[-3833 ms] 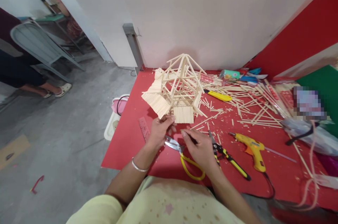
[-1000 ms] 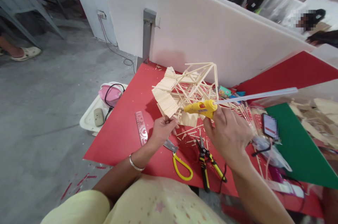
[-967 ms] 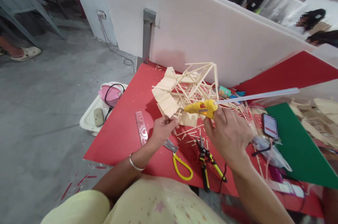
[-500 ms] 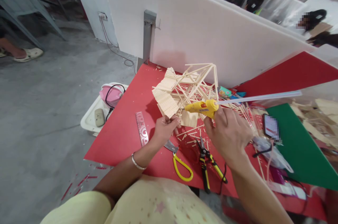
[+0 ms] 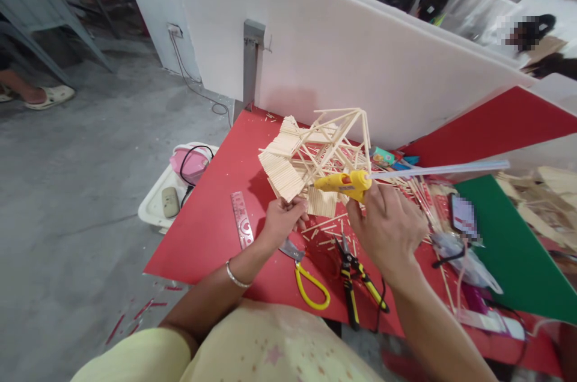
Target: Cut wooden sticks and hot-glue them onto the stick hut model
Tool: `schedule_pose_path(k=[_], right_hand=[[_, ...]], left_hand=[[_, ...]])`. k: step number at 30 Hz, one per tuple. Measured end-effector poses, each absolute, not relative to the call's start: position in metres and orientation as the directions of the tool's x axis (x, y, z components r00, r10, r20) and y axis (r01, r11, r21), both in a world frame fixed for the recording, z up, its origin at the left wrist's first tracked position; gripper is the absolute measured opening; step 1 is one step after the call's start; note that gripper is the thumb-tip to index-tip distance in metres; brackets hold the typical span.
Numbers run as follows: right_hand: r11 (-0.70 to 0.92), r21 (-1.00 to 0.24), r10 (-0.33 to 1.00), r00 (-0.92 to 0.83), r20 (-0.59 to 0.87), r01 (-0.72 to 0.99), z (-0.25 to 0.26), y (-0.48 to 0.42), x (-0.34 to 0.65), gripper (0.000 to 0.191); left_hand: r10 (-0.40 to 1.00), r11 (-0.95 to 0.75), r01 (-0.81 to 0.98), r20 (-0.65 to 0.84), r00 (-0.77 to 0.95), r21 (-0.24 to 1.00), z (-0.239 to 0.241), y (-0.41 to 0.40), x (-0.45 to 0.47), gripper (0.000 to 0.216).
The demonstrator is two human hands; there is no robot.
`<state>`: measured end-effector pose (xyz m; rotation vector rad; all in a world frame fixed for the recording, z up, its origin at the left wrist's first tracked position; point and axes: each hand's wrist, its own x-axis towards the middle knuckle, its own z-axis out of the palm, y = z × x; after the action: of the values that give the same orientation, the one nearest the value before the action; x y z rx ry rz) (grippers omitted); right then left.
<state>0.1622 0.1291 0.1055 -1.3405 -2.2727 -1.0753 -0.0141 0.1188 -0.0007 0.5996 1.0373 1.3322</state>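
A yellow glue gun point(image 5: 345, 182) is gripped in my right hand point(image 5: 390, 226), with a long clear glue stick point(image 5: 444, 169) jutting out of its back. Its nozzle points left, close to a model built of thin wooden sticks point(image 5: 333, 145). My left hand point(image 5: 283, 220) pinches the lower edge of a slatted stick panel point(image 5: 282, 175) on that model. Another small slatted panel point(image 5: 322, 202) sits under the nozzle. Whether the nozzle touches wood I cannot tell.
Below the model lie yellow-handled scissors point(image 5: 312, 286), pliers-like cutters point(image 5: 350, 277) and a clear ruler point(image 5: 242, 220) on the red tabletop point(image 5: 193, 226). To the right are a phone point(image 5: 463, 214), a plastic bag point(image 5: 466, 262) and a green board point(image 5: 518, 250). A white panel point(image 5: 383, 63) rises behind.
Very little differs. The glue gun and my right hand have shifted slightly left; my left hand stays at the panel's edge.
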Motion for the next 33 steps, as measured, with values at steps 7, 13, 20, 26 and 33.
schedule_pose_path(k=[7, 13, 20, 26, 33], right_hand=[[0.28, 0.454, 0.614, -0.521, 0.593, 0.846, 0.1078, 0.1277, 0.1604, 0.038], [0.278, 0.478, 0.587, -0.541, 0.602, 0.834, 0.1083, 0.1282, 0.159, 0.035], [0.291, 0.444, 0.621, -0.521, 0.586, 0.847, 0.1043, 0.1288, 0.1619, 0.038], [0.303, 0.42, 0.639, -0.509, 0.576, 0.855, 0.1023, 0.129, 0.1641, 0.04], [0.31, 0.425, 0.616, -0.52, 0.592, 0.851, 0.1029, 0.1294, 0.1634, 0.037]], left_hand=[[0.962, 0.209, -0.505, -0.27, -0.05, 0.837, -0.0022, 0.1205, -0.0157, 0.03], [0.966, 0.207, -0.52, -0.257, -0.026, 0.829, -0.0001, 0.1201, -0.0171, 0.034], [0.97, 0.205, -0.511, -0.243, -0.007, 0.834, -0.0039, 0.1209, -0.0169, 0.038], [0.969, 0.208, -0.508, -0.248, -0.012, 0.836, -0.0032, 0.1202, -0.0168, 0.035], [0.969, 0.208, -0.494, -0.247, -0.015, 0.844, -0.0019, 0.1201, -0.0173, 0.033]])
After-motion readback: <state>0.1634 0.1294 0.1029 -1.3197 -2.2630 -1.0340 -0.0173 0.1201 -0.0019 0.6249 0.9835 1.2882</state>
